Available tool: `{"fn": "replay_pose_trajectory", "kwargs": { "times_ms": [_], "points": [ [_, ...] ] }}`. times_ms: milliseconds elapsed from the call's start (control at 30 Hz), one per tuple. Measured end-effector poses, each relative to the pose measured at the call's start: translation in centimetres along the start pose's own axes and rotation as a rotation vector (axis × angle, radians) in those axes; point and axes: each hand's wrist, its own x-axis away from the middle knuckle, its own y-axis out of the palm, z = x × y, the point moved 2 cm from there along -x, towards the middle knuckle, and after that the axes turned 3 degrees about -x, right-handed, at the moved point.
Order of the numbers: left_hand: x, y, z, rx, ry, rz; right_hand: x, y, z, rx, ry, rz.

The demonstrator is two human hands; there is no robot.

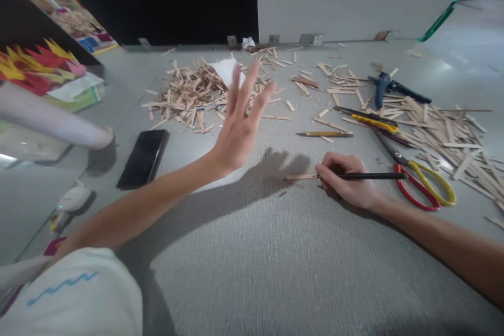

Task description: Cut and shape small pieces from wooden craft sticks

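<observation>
My left hand is raised above the table, fingers spread and holding nothing; its shadow falls to the right. Resting on the table, my right hand is closed around a thin black pencil lying nearly level. A short flat wooden stick reaches left from the right fingertips; whether they pinch it or only touch it I cannot tell. Just beyond that hand lie a slim yellow craft knife and a yellow-and-black utility knife. Scissors with red and yellow handles lie beside the right wrist.
A heap of cut wooden sticks with white paper lies behind my left hand. More sticks and dark blue cutting pliers are at the right. A black phone lies left. An upright black-and-white panel closes the back.
</observation>
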Motion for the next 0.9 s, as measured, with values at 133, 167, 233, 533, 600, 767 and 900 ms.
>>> {"fn": "replay_pose_trajectory", "kwargs": {
  "times_ms": [133,167,233,533,600,767,900],
  "points": [
    [0.2,-0.2,0.4,0.110,0.024,-0.117,-0.1,-0.1,-0.1,0.046,-0.016,-0.009],
    [0.2,-0.4,0.4,0.107,0.030,-0.115,-0.1,-0.1,-0.1,0.058,-0.019,-0.013],
    [0.0,-0.7,0.3,0.084,0.049,-0.079,-0.1,-0.1,-0.1,0.072,-0.015,-0.019],
    [-0.7,-1.3,0.6,-0.127,-0.191,0.143,0.0,0.0,-0.1,0.080,0.016,-0.029],
    [-0.9,-1.1,0.9,-0.107,-0.145,0.095,-0.1,0.0,-0.1,0.086,0.012,-0.036],
    [-0.1,-0.5,1.1,0.151,-0.155,-0.226,-0.2,0.0,0.0,0.091,-0.001,-0.040],
    [1.1,-0.6,3.2,0.136,-0.033,-0.298,-0.2,0.0,0.1,0.051,0.011,-0.032]
  ]
}}
